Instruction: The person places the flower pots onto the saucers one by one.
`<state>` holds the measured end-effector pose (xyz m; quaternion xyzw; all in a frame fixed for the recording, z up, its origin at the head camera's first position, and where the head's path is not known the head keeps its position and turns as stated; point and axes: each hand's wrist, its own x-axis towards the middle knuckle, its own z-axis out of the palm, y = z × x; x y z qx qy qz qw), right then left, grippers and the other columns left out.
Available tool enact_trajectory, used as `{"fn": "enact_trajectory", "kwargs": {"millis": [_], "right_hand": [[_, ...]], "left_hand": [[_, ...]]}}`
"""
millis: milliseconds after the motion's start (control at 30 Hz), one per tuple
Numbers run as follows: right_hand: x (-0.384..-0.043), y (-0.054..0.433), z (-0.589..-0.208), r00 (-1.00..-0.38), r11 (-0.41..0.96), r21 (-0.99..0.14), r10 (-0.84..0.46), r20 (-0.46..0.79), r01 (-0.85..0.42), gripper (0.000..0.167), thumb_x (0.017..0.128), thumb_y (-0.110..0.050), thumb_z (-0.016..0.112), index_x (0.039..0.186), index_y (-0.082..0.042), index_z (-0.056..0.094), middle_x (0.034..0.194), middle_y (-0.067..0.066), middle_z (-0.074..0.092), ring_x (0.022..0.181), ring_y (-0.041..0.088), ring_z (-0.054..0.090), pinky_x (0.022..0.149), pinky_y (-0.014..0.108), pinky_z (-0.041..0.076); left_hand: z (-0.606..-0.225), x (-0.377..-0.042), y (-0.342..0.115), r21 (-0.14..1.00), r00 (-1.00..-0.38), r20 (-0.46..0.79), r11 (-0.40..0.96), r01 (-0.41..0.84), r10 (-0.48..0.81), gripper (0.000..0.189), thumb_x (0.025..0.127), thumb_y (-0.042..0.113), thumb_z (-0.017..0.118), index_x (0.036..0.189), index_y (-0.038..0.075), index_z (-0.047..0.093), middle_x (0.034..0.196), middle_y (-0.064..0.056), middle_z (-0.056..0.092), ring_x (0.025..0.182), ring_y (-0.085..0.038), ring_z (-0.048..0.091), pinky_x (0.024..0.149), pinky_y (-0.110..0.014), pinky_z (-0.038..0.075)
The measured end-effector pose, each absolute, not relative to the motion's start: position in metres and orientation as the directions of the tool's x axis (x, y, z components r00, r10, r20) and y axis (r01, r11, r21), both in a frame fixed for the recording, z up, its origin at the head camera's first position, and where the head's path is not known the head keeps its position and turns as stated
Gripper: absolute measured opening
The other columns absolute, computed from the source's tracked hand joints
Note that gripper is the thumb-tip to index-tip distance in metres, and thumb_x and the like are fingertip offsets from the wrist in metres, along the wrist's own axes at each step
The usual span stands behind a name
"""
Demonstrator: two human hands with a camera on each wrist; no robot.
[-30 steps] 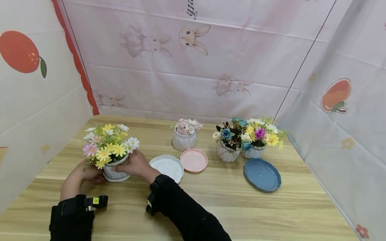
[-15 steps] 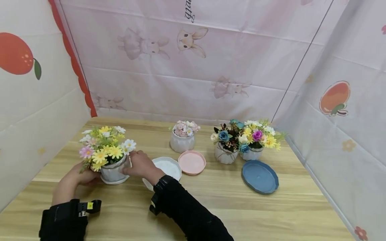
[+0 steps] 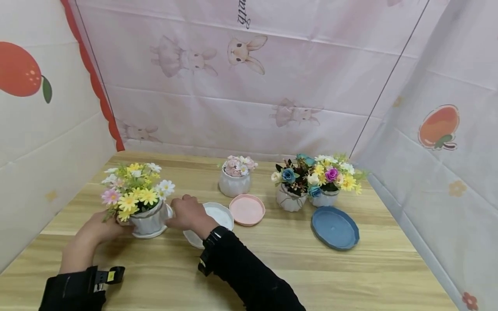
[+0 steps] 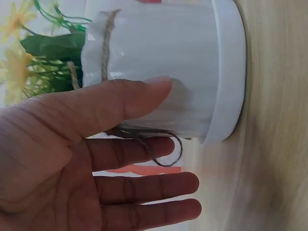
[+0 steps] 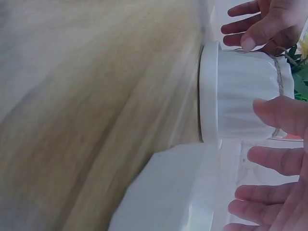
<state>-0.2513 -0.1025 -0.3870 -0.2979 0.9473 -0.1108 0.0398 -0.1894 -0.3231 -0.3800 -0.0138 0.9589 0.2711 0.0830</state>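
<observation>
A white flower pot [image 3: 148,222] with yellow, white and pink artificial flowers [image 3: 134,190] stands upright on a white saucer [image 4: 230,72] at the left of the table. Twine [image 4: 107,48] circles its rim and ends in a loop. My left hand [image 3: 103,226] is at the pot's left side, fingers straight and thumb in front of the pot; whether it touches cannot be told. On the other side is my right hand [image 3: 190,214], fingers spread and straight beside the pot, nothing held. A second white saucer [image 3: 218,216] lies partly hidden behind that hand and wrist.
A pot of pink flowers [image 3: 234,181] stands at the back, behind a pink saucer [image 3: 247,210]. Farther right are a pot with blue roses [image 3: 290,198] and one with mixed flowers [image 3: 326,198], with a blue saucer [image 3: 335,228] in front. Printed cloth walls [image 3: 218,116] enclose the table.
My right hand has let go of the pot and drawn off to the right. The left hand's fingers have loosened. The pot now stands on its saucer; the view has shifted slightly.
</observation>
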Motion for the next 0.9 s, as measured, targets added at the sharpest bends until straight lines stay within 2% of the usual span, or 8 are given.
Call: {"fn": "enact_trajectory", "kwargs": {"millis": [167,300,367,567,667,900], "right_hand": [[-0.254,-0.093,-0.385,-0.813,0.796,-0.245,-0.58,-0.05,-0.553,0.046,0.082,-0.042,0.067,0.12,-0.018,0.061,0.111,-0.003,0.056,0.096,0.018,0.051,0.064,0.026,0.043],[-0.257,-0.084,-0.384,-0.824,0.809,-0.259,-0.562,-0.075,-0.528,0.049,0.082,-0.043,0.067,0.124,-0.018,0.059,0.113,-0.001,0.055,0.1,0.019,0.051,0.07,0.027,0.044],[-0.258,-0.08,-0.382,-0.829,0.813,-0.266,-0.554,-0.077,-0.518,0.05,0.082,-0.043,0.067,0.125,-0.019,0.058,0.114,-0.001,0.055,0.103,0.019,0.05,0.073,0.028,0.045],[-0.259,-0.069,-0.378,-0.841,0.826,-0.263,-0.535,-0.081,-0.499,0.05,0.082,-0.044,0.067,0.125,-0.019,0.058,0.115,0.001,0.055,0.103,0.022,0.05,0.074,0.031,0.045],[-0.258,-0.064,-0.377,-0.845,0.836,-0.243,-0.526,-0.102,-0.491,0.052,0.081,-0.045,0.068,0.125,-0.018,0.058,0.113,0.001,0.055,0.101,0.022,0.05,0.073,0.032,0.044],[-0.256,-0.056,-0.374,-0.849,0.846,-0.211,-0.518,-0.107,-0.49,0.054,0.079,-0.046,0.07,0.123,-0.017,0.058,0.109,0.002,0.055,0.099,0.023,0.05,0.074,0.034,0.045]], "left_hand": [[-0.379,-0.181,-0.317,0.449,-0.983,-0.18,0.892,-0.053,0.033,0.083,0.079,0.043,0.067,0.122,-0.022,0.04,0.115,-0.048,0.038,0.101,-0.064,0.039,0.079,-0.065,0.038],[-0.379,-0.175,-0.311,0.436,-0.982,-0.184,0.899,-0.037,0.048,0.069,0.079,0.043,0.067,0.107,-0.02,0.053,0.104,-0.042,0.05,0.093,-0.06,0.046,0.073,-0.061,0.043],[-0.379,-0.172,-0.308,0.446,-0.985,-0.167,0.894,-0.027,0.053,0.063,0.079,0.04,0.067,0.105,-0.016,0.056,0.103,-0.037,0.055,0.092,-0.057,0.049,0.071,-0.059,0.044],[-0.378,-0.166,-0.297,0.463,-0.99,-0.111,0.886,0.025,0.086,0.06,0.079,0.037,0.07,0.11,-0.013,0.057,0.11,-0.033,0.056,0.098,-0.053,0.05,0.075,-0.059,0.043],[-0.378,-0.162,-0.292,0.434,-0.99,-0.101,0.9,0.045,0.098,0.062,0.079,0.036,0.07,0.114,-0.013,0.055,0.114,-0.034,0.053,0.1,-0.055,0.048,0.077,-0.061,0.042],[-0.373,-0.152,-0.277,0.354,-0.987,-0.144,0.935,0.02,0.075,0.083,0.076,0.041,0.072,0.127,-0.017,0.04,0.117,-0.039,0.047,0.099,-0.055,0.048,0.076,-0.063,0.041]]}}
